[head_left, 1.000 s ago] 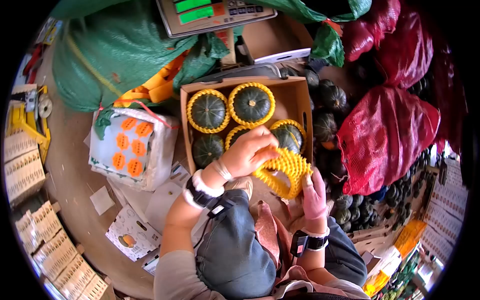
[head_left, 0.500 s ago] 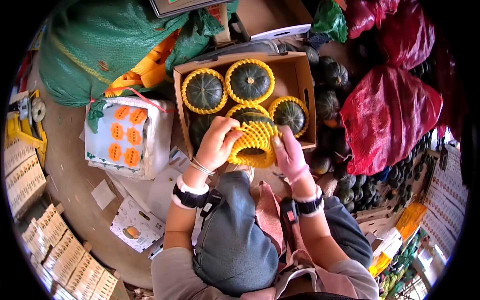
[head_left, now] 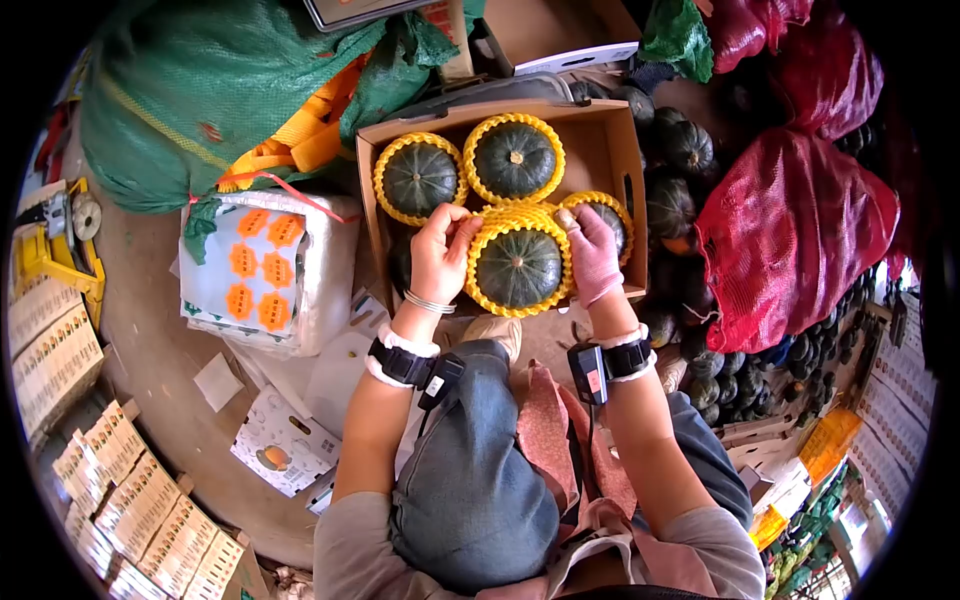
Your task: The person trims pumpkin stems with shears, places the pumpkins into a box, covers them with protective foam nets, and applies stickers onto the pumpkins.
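A dark green pumpkin [head_left: 519, 268] in a yellow foam net sleeve [head_left: 488, 228] is between my hands, over the near side of a cardboard box [head_left: 587, 150]. Its stem spot faces up, and the net forms a thick braided ring around it. My left hand [head_left: 440, 258] pinches the net's left edge with thumb and fingers. On the opposite edge, my right hand [head_left: 592, 250], in a pinkish glove, grips the net. Inside the box sit other netted pumpkins: one at back left [head_left: 419, 179], one at back centre [head_left: 515, 160] and one at right [head_left: 608, 222], partly hidden by my right hand.
A green woven sack [head_left: 200, 100] with orange foam nets [head_left: 312, 140] lies at left, above a stack of sticker sheets [head_left: 240, 268]. Loose pumpkins [head_left: 686, 147] and red mesh sacks [head_left: 790, 235] crowd the right. Flat printed cartons [head_left: 285, 442] lie on the floor.
The yellow net, earlier bunched up and stretched between my hands, now surrounds the pumpkin, whose top faces me. My hands have spread apart slightly. The whole view has shifted a little.
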The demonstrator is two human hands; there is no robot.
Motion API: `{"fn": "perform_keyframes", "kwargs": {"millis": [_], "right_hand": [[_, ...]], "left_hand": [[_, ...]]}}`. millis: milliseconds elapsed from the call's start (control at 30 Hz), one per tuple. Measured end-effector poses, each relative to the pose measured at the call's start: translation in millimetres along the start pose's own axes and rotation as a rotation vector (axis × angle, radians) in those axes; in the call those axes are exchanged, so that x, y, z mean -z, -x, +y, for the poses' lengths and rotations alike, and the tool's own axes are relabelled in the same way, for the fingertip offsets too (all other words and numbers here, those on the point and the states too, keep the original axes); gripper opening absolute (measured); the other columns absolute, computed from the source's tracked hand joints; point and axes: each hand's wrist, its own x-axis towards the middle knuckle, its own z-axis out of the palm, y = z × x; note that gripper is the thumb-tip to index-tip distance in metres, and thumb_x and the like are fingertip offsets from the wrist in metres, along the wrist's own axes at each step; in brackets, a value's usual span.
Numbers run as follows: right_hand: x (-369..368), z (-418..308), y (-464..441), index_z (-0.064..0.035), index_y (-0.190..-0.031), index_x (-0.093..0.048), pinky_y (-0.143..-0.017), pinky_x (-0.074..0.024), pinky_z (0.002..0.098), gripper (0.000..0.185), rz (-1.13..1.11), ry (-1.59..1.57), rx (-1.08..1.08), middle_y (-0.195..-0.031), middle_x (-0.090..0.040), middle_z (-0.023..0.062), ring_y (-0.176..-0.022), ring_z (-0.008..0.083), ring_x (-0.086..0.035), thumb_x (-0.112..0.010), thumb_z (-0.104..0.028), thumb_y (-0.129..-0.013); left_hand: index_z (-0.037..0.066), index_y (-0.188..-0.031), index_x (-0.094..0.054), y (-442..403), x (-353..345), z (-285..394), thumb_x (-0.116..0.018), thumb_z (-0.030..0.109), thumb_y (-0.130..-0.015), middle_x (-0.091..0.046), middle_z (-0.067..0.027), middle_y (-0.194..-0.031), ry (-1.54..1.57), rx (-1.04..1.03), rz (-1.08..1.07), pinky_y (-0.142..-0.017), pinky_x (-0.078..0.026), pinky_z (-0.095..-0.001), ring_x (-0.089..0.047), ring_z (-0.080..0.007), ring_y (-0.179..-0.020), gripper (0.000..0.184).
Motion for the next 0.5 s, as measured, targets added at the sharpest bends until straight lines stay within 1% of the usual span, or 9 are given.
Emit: {"fn": "perform_keyframes", "kwargs": {"millis": [100, 133, 167, 233, 300, 333, 367, 433, 500], "right_hand": [[5.2, 6.4, 8.5, -0.0011, -0.094, -0.057, -0.066, -0.0447, 0.0330, 0.019, 0.041, 0.397, 0.068, -0.075, -0.056, 0.0171, -0.067, 0.0274, -0.053, -0.058, -0.020, -0.091], [2.1, 7.1, 11.4, -0.0024, -0.095, -0.057, -0.067, -0.0459, 0.0389, 0.020, 0.111, 0.472, 0.087, -0.079, -0.058, 0.0217, -0.072, 0.0371, -0.057, -0.057, -0.021, -0.090], [-2.5, -6.5, 18.5, -0.0029, -0.097, -0.055, -0.068, -0.0466, 0.0421, 0.019, 0.166, 0.509, 0.116, -0.080, -0.060, 0.0215, -0.079, 0.0396, -0.059, -0.055, -0.021, -0.091], [-8.5, -31.7, 27.6, -0.0051, -0.101, -0.054, -0.067, -0.0481, 0.0413, 0.015, 0.260, 0.638, 0.077, -0.084, -0.060, 0.0197, -0.077, 0.0393, -0.059, -0.054, -0.016, -0.091], [-2.3, -32.7, 40.8, -0.0065, -0.105, -0.054, -0.065, -0.0499, 0.0409, 0.017, 0.322, 0.652, 0.478, -0.094, -0.058, 0.0173, -0.078, 0.0384, -0.059, -0.055, -0.009, -0.088], [1.3, -37.7, 49.7, -0.0084, -0.106, -0.056, -0.066, -0.0511, 0.0392, 0.024, 0.224, 0.674, 0.665, -0.099, -0.055, 0.0156, -0.078, 0.0363, -0.057, -0.057, -0.003, -0.083], [-4.4, -43.5, 60.7, -0.0124, -0.112, -0.057, -0.067, -0.0517, 0.0380, 0.035, 0.163, 0.892, 0.676, -0.099, -0.055, 0.0155, -0.081, 0.0348, -0.057, -0.055, -0.001, -0.079], [-8.1, -55.7, 67.1, -0.0185, -0.118, -0.058, -0.067, -0.0517, 0.0372, 0.047, 0.060, 1.011, 0.553, -0.101, -0.055, 0.0135, -0.082, 0.0335, -0.057, -0.053, 0.001, -0.076], [-9.7, -51.0, 64.3, -0.0206, -0.123, -0.056, -0.066, -0.0512, 0.0397, 0.053, 0.036, 0.940, 0.365, -0.104, -0.054, 0.0129, -0.081, 0.0337, -0.059, -0.051, 0.001, -0.075]], "left_hand": [[0.001, -0.082, -0.058, 2.0, 2.9, 11.9, -0.065, 0.010, -0.086, -0.059, -0.0090, -0.061, -0.167, -0.046, -0.005, -0.050, -0.042, -0.0244, -0.053, -0.0088, -0.053, 0.013], [0.000, -0.081, -0.058, 4.8, 3.5, 17.2, -0.066, 0.010, -0.085, -0.059, -0.0115, -0.062, -0.260, -0.023, 0.008, -0.052, -0.043, -0.0261, -0.057, -0.0143, -0.054, 0.013], [0.001, -0.085, -0.059, 5.9, 3.7, 25.5, -0.066, 0.010, -0.084, -0.061, -0.0116, -0.070, -0.360, -0.156, 0.013, -0.052, -0.044, -0.0280, -0.058, -0.0181, -0.056, 0.012], [0.003, -0.091, -0.059, 5.5, 4.0, 36.4, -0.067, 0.008, -0.083, -0.060, -0.0106, -0.081, -0.451, -0.290, 0.138, -0.053, -0.043, -0.0289, -0.055, -0.0183, -0.056, 0.013], [0.004, -0.097, -0.059, 14.3, 9.9, 37.2, -0.067, 0.007, -0.082, -0.057, -0.0099, -0.090, -0.277, -0.161, 0.109, -0.054, -0.043, -0.0300, -0.052, -0.0191, -0.057, 0.018], [0.004, -0.100, -0.061, 20.5, 15.7, 42.5, -0.068, 0.005, -0.080, -0.055, -0.0099, -0.097, -0.259, -0.265, 0.004, -0.056, -0.044, -0.0294, -0.052, -0.0184, -0.058, 0.021], [0.003, -0.109, -0.060, 23.2, 22.0, 58.4, -0.064, 0.007, -0.085, -0.052, -0.0111, -0.112, -0.335, -0.398, -0.190, -0.066, -0.046, -0.0270, -0.054, -0.0168, -0.069, 0.025], [0.009, -0.119, -0.059, 24.5, 22.1, 65.1, -0.061, 0.010, -0.087, -0.050, -0.0113, -0.115, -0.624, -0.511, -0.318, -0.071, -0.046, -0.0286, -0.054, -0.0186, -0.078, 0.033], [0.011, -0.123, -0.058, 24.4, 20.1, 53.4, -0.054, 0.013, -0.092, -0.050, -0.0131, -0.114, -0.467, -0.336, -0.343, -0.079, -0.045, -0.0305, -0.055, -0.0227, -0.089, 0.031]]}}
